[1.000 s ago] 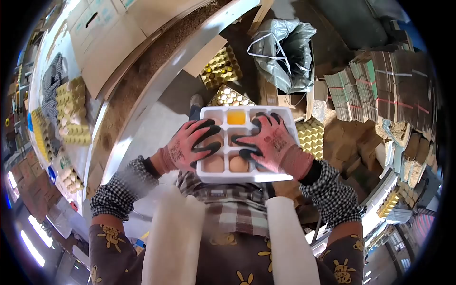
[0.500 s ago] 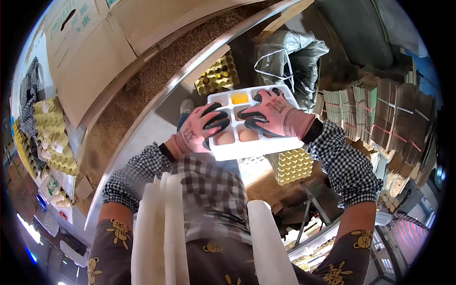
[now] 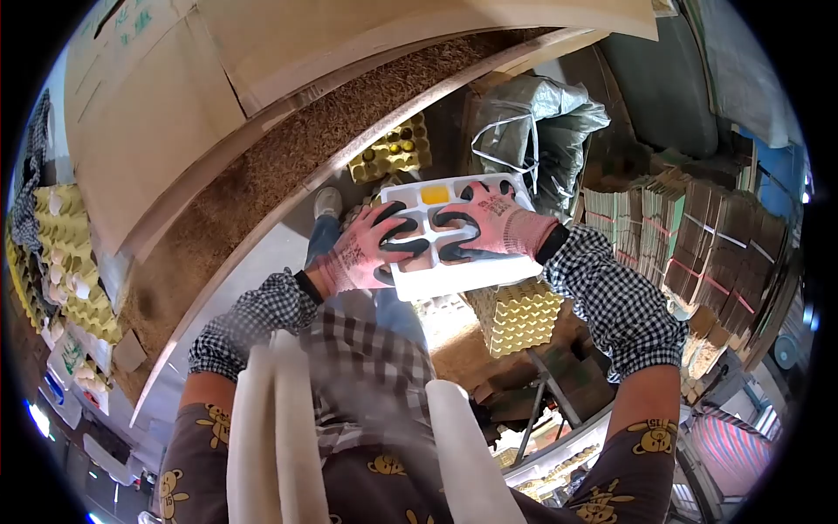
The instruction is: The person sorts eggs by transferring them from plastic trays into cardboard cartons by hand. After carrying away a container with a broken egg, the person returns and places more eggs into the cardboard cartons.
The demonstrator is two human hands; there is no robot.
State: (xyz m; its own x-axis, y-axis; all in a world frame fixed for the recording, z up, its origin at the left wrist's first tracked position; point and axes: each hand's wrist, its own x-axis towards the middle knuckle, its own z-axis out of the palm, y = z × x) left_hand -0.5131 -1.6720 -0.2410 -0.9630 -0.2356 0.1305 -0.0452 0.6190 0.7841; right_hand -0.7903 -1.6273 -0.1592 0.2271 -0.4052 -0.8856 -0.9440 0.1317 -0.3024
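A white foam egg tray (image 3: pixel 476 279) with square compartments is in front of my body, tilted slightly. Brown eggs (image 3: pixel 417 263) show in part between my fingers, and one far compartment contains a flat yellow piece (image 3: pixel 434 195). My left hand (image 3: pixel 362 248), in a pink glove with dark fingertips, grips the tray's left side, its fingers curled over the compartments. From the right, my right hand (image 3: pixel 496 224), gloved alike, grips the tray with its fingers bent into the middle and far compartments. What supports the tray underneath is hidden.
Behind the tray stand a yellow egg carton (image 3: pixel 397 150) and a grey plastic bag (image 3: pixel 534 122). Stacked yellow cartons (image 3: pixel 517 319) lie below right. Bundled cardboard (image 3: pixel 690 236) fills the right. Large cardboard (image 3: pixel 166 113) lies upper left, by a curved edge (image 3: pixel 236 231).
My view has shifted a little, so the tray appears slightly lower and further left. Both hands stay on the tray, with only small changes in finger position.
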